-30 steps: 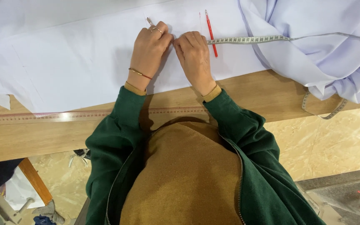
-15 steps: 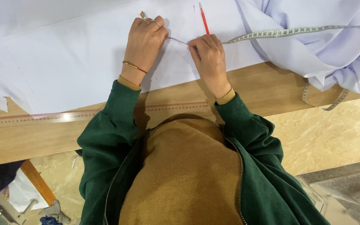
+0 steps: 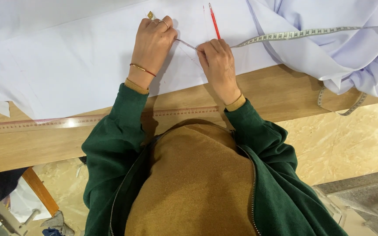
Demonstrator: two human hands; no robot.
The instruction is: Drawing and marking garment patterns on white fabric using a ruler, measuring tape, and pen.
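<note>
Head view: the left hand (image 3: 152, 43) was closed at about eleven o'clock on the pale cloth (image 3: 66, 65), its grip pinching one end of the tape (image 3: 294, 34). The right hand (image 3: 217, 65), at about one o'clock from the body, was also closed, pinching the tape a little further along, so a short stretch ran taut between them over the cloth.

The tape could have slipped or sagged if either pinch loosened, spoiling the reading. The cloth could have crept under the pressing hands. The red pencil (image 3: 214, 19), lying just beyond the right hand, could have rolled.

Counted: two hands, one tape, one pencil, one ruler (image 3: 66, 123) on the desk (image 3: 285, 91), two bangles on the left wrist.
</note>
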